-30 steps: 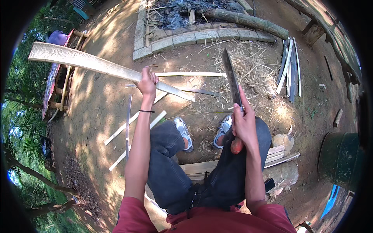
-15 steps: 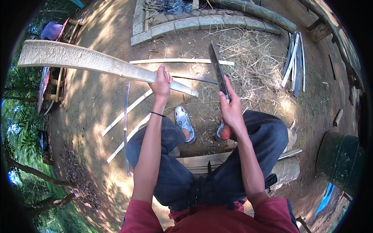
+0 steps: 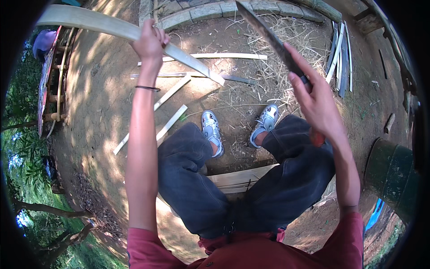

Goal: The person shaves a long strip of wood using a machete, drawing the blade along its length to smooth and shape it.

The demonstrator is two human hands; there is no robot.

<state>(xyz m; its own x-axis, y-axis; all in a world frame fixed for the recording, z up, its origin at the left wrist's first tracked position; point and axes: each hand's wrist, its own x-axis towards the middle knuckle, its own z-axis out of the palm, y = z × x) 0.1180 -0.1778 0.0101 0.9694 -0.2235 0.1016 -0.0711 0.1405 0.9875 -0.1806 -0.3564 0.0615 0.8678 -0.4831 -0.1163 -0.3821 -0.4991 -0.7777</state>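
Observation:
I sit with my knees apart over bare dirt. My left hand (image 3: 150,44) grips a long, pale split bamboo slat (image 3: 89,22) that runs from the upper left down to a pointed end near the middle. My right hand (image 3: 316,105) is shut on the reddish handle of a long dark machete (image 3: 264,31), whose blade points up and away toward the top of the view. Blade and slat are apart. A black band circles my left wrist.
Thin bamboo strips (image 3: 172,92) lie on the dirt ahead of my grey shoes (image 3: 212,130). More slats (image 3: 342,54) are stacked at the upper right. Stone edging (image 3: 210,11) runs along the top. A plank (image 3: 239,177) lies under my legs; a dark green drum (image 3: 394,177) stands at right.
Both hands have risen: the slat and the machete sit higher and closer in view, the blade now lifted toward the top edge.

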